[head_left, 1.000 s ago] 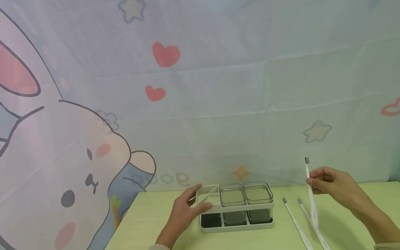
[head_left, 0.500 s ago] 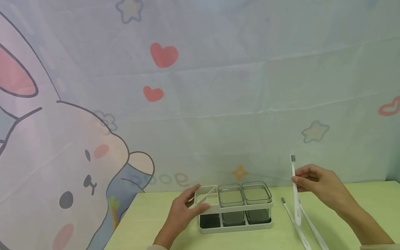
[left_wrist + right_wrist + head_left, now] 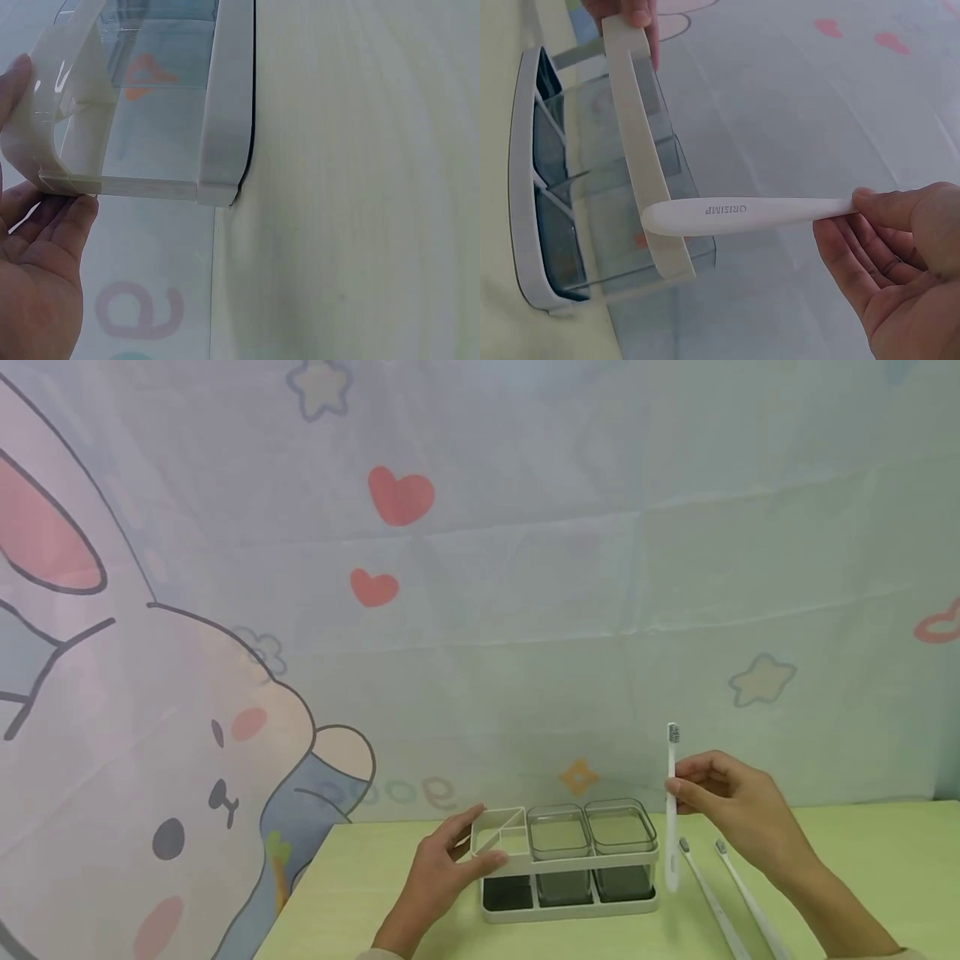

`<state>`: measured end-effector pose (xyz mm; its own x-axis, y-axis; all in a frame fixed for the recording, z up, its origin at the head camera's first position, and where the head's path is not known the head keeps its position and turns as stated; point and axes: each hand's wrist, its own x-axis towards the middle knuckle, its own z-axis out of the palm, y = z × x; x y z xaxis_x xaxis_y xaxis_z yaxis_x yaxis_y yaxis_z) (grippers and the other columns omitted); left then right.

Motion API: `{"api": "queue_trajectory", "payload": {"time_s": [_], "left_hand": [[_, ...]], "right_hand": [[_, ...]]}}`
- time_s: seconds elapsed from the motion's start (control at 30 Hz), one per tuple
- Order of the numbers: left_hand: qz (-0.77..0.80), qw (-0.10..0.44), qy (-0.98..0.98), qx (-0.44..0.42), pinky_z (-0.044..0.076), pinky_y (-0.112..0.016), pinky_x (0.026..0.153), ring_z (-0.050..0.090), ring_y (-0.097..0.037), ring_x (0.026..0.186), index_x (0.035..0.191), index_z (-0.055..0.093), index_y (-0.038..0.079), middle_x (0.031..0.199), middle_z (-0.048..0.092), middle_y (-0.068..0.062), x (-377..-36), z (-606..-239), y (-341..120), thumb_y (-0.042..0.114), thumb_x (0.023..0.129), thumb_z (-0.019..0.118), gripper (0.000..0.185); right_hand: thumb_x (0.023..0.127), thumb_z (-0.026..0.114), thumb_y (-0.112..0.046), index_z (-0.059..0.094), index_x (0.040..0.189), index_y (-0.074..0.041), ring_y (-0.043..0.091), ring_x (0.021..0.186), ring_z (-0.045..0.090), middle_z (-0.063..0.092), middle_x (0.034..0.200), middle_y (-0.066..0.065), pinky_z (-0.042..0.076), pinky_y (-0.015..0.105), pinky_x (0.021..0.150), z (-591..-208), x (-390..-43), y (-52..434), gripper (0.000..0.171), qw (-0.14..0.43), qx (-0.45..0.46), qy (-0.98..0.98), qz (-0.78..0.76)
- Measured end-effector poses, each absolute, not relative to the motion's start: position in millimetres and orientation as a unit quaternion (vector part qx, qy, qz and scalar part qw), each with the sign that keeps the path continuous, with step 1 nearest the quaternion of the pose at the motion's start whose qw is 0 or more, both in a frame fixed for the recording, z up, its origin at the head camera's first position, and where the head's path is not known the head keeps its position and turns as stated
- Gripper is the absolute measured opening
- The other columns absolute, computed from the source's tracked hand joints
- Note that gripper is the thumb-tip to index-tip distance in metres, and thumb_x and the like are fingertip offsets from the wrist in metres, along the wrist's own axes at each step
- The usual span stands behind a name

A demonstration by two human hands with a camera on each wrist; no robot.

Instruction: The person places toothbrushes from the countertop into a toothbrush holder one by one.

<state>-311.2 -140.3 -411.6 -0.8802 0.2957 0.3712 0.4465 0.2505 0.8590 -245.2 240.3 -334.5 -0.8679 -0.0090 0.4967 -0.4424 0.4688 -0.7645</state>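
Beside the right end of a smooth white rack (image 3: pixel 570 909), the right hand (image 3: pixel 738 806) is pinching a slender white toothbrush (image 3: pixel 671 839) between thumb and fingertips; the brush is pointing upright, dark bristles on top, clear of the bench (image 3: pixel 885 877). Its handle is swelling toward a rounded lower end, where small lettering is showing upside down in the right wrist view; the hand is hiding its head there. The left hand (image 3: pixel 442 870) is gripping the rack's left end, thumb in front, the other fingers partly hidden behind. Two clear tumblers (image 3: pixel 558 847) with rounded-square rims are sitting in the rack, their lower parts blending into its dark base. Two other brushes (image 3: pixel 711 897) are lying on the pale, faintly grained surface, their lower ends cut off. Behind, a creased, printed cloth (image 3: pixel 525 568) is hanging.
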Motion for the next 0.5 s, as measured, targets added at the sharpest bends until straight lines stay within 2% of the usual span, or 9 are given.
{"api": "queue_trajectory", "payload": {"time_s": [0.17, 0.3, 0.5], "left_hand": [[-0.567, 0.067, -0.785, -0.242, 0.049, -0.04, 0.114, 0.052, -0.04, 0.142, 0.155, 0.053, 0.002, 0.153, 0.054, -0.023, -309.2, -410.4, -141.1, 0.028, 0.094, 0.086, 0.074], [-0.569, 0.067, -0.782, -0.245, 0.049, -0.04, 0.114, 0.053, -0.039, 0.142, 0.155, 0.053, 0.002, 0.154, 0.053, -0.022, -307.7, -409.0, -141.2, 0.027, 0.094, 0.086, 0.073], [-0.571, 0.07, -0.78, -0.248, 0.049, -0.04, 0.114, 0.053, -0.039, 0.141, 0.154, 0.054, 0.002, 0.154, 0.054, -0.022, -307.8, -408.6, -141.5, 0.026, 0.093, 0.086, 0.073]], "right_hand": [[0.104, 0.073, -0.016, 0.069, 0.12, 0.0, 0.014, 0.087, 0.076, 0.076, 0.104, 0.007, 0.065, 0.026, 0.081, -332.7, -245.4, 226.7, 0.023, 0.234, 0.153, -0.816, 0.505], [0.103, 0.074, -0.014, 0.07, 0.118, -0.001, 0.012, 0.087, 0.075, 0.076, 0.103, 0.006, 0.064, 0.025, 0.08, -329.1, -245.6, 214.8, 0.02, 0.249, 0.161, -0.809, 0.507], [0.102, 0.075, -0.014, 0.07, 0.116, 0.001, 0.013, 0.088, 0.075, 0.076, 0.103, 0.011, 0.065, 0.025, 0.08, -317.9, -245.3, 192.8, 0.02, 0.251, 0.174, -0.792, 0.529]]}}
